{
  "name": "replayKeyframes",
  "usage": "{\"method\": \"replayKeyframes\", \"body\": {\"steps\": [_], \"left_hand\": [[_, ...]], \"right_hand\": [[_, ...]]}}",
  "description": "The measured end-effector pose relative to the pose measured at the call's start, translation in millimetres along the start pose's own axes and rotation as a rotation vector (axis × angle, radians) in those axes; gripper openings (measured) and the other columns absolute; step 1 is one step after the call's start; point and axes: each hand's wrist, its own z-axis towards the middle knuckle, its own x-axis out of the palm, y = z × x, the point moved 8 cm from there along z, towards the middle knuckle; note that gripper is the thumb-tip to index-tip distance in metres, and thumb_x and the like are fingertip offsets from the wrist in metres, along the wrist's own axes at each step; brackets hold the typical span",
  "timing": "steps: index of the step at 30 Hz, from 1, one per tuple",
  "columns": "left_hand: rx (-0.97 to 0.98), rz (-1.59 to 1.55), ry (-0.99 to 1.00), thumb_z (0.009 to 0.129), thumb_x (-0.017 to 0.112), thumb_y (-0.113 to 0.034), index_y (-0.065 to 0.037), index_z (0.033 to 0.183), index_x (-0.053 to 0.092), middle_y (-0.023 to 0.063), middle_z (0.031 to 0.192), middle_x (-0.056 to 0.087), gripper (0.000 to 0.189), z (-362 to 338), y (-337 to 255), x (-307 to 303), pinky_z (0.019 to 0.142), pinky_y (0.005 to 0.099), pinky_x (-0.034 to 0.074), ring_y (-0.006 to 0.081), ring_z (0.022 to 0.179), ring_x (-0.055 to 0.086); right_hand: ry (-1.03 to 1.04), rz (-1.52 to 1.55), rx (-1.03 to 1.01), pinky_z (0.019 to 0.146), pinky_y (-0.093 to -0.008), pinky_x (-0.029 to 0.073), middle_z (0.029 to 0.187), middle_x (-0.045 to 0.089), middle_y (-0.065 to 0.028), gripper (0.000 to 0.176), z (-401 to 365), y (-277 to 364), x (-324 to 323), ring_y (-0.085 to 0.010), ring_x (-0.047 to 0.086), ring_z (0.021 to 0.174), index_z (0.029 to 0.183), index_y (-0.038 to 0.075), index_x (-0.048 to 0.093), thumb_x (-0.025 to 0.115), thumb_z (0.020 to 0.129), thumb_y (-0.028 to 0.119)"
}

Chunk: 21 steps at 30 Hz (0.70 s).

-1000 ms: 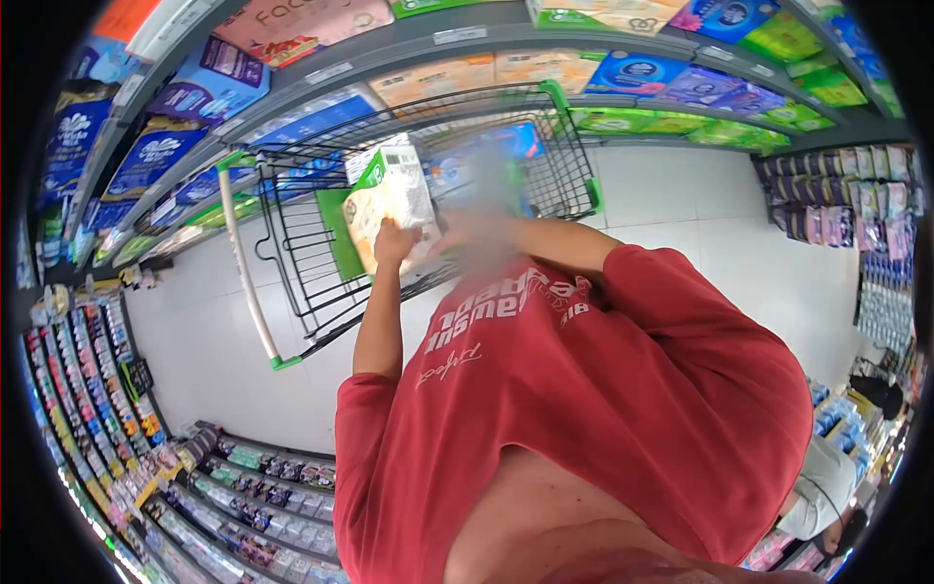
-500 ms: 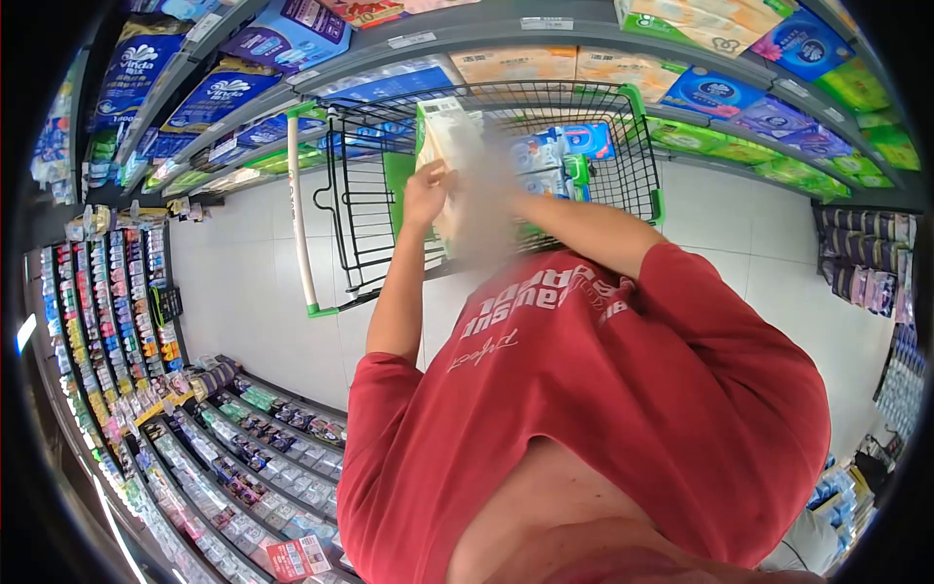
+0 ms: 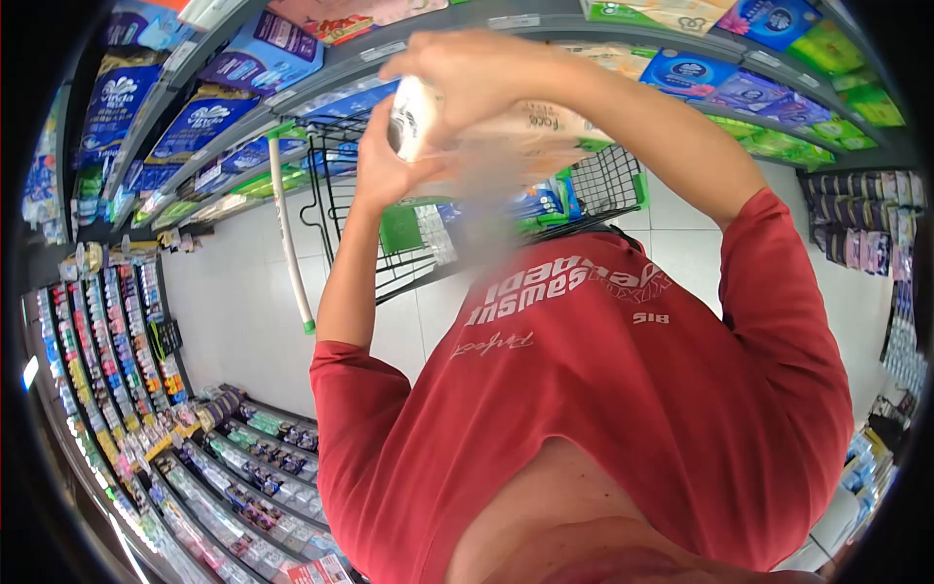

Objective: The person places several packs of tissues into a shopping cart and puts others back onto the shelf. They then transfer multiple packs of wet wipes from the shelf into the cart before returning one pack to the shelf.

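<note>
Both my hands hold a pack of facial tissues (image 3: 545, 122), cream and orange with a white end, raised above the shopping cart. My left hand (image 3: 394, 170) cups the near left end, thumb below and fingers up along the side. Reaching across from the right, my right hand (image 3: 477, 78) grips the pack from above near the same end. Below it, the black wire cart (image 3: 611, 180) with green corners contains blue and green packs (image 3: 545, 202). A blurred patch in mid-view hides part of the pack and cart.
Shelves (image 3: 467, 39) of tissue packs curve along the far side. A white cart handle (image 3: 288, 229) stands left. Racks of small hanging goods (image 3: 117, 336) line the left and lower left, with more racks (image 3: 861, 214) at right. Pale tiles (image 3: 233, 292) cover the floor.
My hands have lifted the tissue pack from over the cart up toward the shelves. My right hand moved from behind the blur to the pack's top. The cart appears slightly left and lower.
</note>
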Motion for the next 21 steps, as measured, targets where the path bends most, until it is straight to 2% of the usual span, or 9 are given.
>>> {"method": "replayKeyframes", "body": {"steps": [3, 5, 7, 10, 12, 15, 17, 19, 21], "left_hand": [[0.009, -0.321, -0.080, 0.053, 0.087, -0.009, 0.006, 0.122, 0.047, 0.0128, 0.107, 0.062, 0.081, 15, -19, 2, 0.087, 0.0322, 0.049, 0.0198, 0.097, 0.061], [0.043, -0.389, -0.116, 0.054, 0.087, -0.007, 0.006, 0.121, 0.047, 0.0136, 0.107, 0.062, 0.080, 21, -36, 0, 0.089, 0.0328, 0.049, 0.0204, 0.098, 0.061], [0.064, -0.404, -0.140, 0.055, 0.088, -0.006, 0.006, 0.122, 0.047, 0.0142, 0.108, 0.062, 0.079, 29, -39, -5, 0.089, 0.0331, 0.049, 0.0206, 0.099, 0.061], [0.110, -0.385, -0.173, 0.056, 0.088, -0.006, 0.006, 0.121, 0.047, 0.0148, 0.108, 0.062, 0.078, 44, -55, -15, 0.087, 0.0322, 0.050, 0.0208, 0.099, 0.062], [0.166, -0.391, -0.176, 0.058, 0.087, -0.006, 0.007, 0.120, 0.047, 0.0151, 0.107, 0.062, 0.075, 57, -60, -14, 0.086, 0.0321, 0.051, 0.0211, 0.097, 0.062], [0.180, -0.218, -0.159, 0.059, 0.087, -0.008, 0.006, 0.119, 0.048, 0.0151, 0.105, 0.063, 0.073, 82, -63, -17, 0.085, 0.0324, 0.051, 0.0205, 0.095, 0.062], [0.223, -0.023, -0.082, 0.060, 0.088, -0.017, 0.005, 0.118, 0.049, 0.0137, 0.104, 0.064, 0.073, 105, -57, -32, 0.084, 0.0312, 0.051, 0.0198, 0.092, 0.063], [0.183, 0.133, -0.034, 0.064, 0.087, -0.019, 0.005, 0.115, 0.055, 0.0129, 0.102, 0.067, 0.065, 118, -61, -40, 0.082, 0.0299, 0.051, 0.0187, 0.092, 0.064], [0.068, 0.227, 0.025, 0.068, 0.085, -0.020, 0.004, 0.110, 0.061, 0.0125, 0.101, 0.068, 0.054, 131, -51, -44, 0.081, 0.0293, 0.051, 0.0175, 0.092, 0.064]], "right_hand": [[-0.363, 0.219, 0.105, 0.083, -0.0382, 0.052, 0.105, 0.067, -0.0195, 0.068, -28, -32, -61, -0.0317, 0.065, 0.096, 0.119, 0.001, 0.060, 0.074, 0.070, 0.046], [-0.692, 0.393, 0.256, 0.084, -0.0347, 0.050, 0.111, 0.064, -0.0166, 0.033, -70, -85, -98, -0.0265, 0.062, 0.101, 0.108, 0.000, 0.063, 0.067, 0.085, 0.023], [-0.737, 0.404, 0.714, 0.087, -0.0393, 0.050, 0.122, 0.059, -0.0179, 0.045, -137, -168, -76, -0.0308, 0.059, 0.108, 0.121, 0.003, 0.057, 0.062, 0.088, 0.032], [-0.679, 0.861, 0.965, 0.095, -0.0385, 0.046, 0.123, 0.059, -0.0206, 0.065, -204, -206, -14, -0.0296, 0.057, 0.113, 0.126, 0.003, 0.055, 0.070, 0.078, 0.044], [-0.551, 1.920, 0.750, 0.100, -0.0427, 0.041, 0.133, 0.049, -0.0222, 0.061, -197, -173, 32, -0.0336, 0.048, 0.123, 0.129, 0.003, 0.051, 0.069, 0.080, 0.033], [-0.448, 1.925, 0.485, 0.087, -0.0500, 0.049, 0.126, 0.056, -0.0176, 0.056, -156, -138, -12, -0.0344, 0.058, 0.109, 0.131, 0.006, 0.048, 0.060, 0.087, 0.039], [-0.641, 1.667, 0.553, 0.087, -0.0608, 0.046, 0.128, 0.053, -0.0166, 0.062, -148, -171, -23, -0.0379, 0.056, 0.111, 0.136, 0.011, 0.042, 0.058, 0.087, 0.044], [-0.657, 1.643, 0.450, 0.086, -0.0601, 0.047, 0.124, 0.055, -0.0160, 0.059, -130, -179, -44, -0.0368, 0.056, 0.111, 0.132, 0.011, 0.046, 0.060, 0.085, 0.044], [-0.786, 1.301, 0.523, 0.081, -0.0532, 0.053, 0.121, 0.057, -0.0158, 0.057, -125, -188, -78, -0.0342, 0.059, 0.106, 0.128, 0.006, 0.048, 0.062, 0.085, 0.041]]}}
